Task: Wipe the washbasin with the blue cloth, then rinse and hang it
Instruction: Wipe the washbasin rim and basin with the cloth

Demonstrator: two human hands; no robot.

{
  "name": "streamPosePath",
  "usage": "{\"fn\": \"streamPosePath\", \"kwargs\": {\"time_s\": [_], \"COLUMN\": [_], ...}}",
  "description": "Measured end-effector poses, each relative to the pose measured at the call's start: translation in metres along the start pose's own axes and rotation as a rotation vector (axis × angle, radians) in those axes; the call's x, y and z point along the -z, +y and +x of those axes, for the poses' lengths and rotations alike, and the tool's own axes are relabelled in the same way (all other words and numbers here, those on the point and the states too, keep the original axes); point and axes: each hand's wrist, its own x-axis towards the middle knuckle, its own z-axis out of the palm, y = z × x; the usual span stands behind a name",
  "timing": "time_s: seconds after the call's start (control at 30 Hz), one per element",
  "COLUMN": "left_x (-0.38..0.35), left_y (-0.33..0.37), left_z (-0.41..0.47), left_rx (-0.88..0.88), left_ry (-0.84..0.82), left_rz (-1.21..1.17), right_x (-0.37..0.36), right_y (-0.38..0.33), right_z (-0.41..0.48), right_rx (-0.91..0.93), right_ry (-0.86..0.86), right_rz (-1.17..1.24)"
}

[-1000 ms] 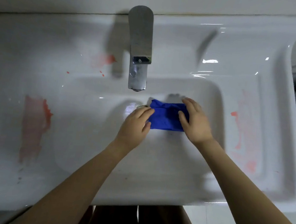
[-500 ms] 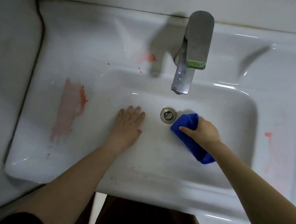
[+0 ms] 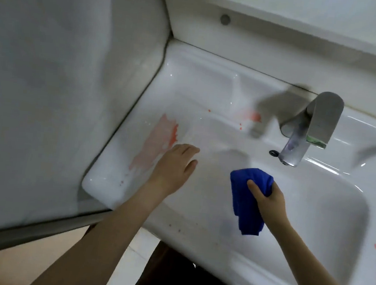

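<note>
Blue cloth [image 3: 249,194] bunched in my right hand [image 3: 266,198], left hand [image 3: 174,164] flat, empty; wiping step, red smear [image 3: 157,144] next.

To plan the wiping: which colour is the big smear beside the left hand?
Pale pinkish red smear, darkest at its right edge; head view.

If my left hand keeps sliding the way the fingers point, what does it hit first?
Probably nothing solid soon: the left hand points up and right across bare basin; the tap lies farther along, though depth is unclear.
</note>
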Motion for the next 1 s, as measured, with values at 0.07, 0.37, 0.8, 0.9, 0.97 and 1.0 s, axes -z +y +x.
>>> {"fn": "streamPosePath", "kwargs": {"time_s": [0.07,0.37,0.8,0.9,0.97,1.0], "left_x": [0.02,0.068,0.051,0.052,0.053,0.054], "left_y": [-0.013,-0.106,-0.161,-0.159,-0.157,-0.156], "left_z": [-0.009,-0.038,-0.046,-0.046,-0.047,-0.047], "left_rx": [0.028,0.129,-0.02,-0.027,-0.015,-0.007], "left_ry": [0.094,0.2,0.292,0.281,0.279,0.278], "left_rz": [0.015,0.22,0.281,0.293,0.278,0.269], "right_x": [-0.018,-0.116,-0.225,-0.227,-0.226,-0.226], "right_y": [-0.019,-0.078,-0.103,-0.095,-0.082,-0.078], "right_z": [-0.003,-0.001,0.029,0.012,-0.004,-0.009], "right_rx": [0.019,0.128,0.338,0.382,0.462,0.497], "right_ry": [-0.029,-0.136,0.368,0.287,0.204,0.174], "right_rz": [0.046,0.078,-0.307,-0.394,-0.482,-0.522]}}
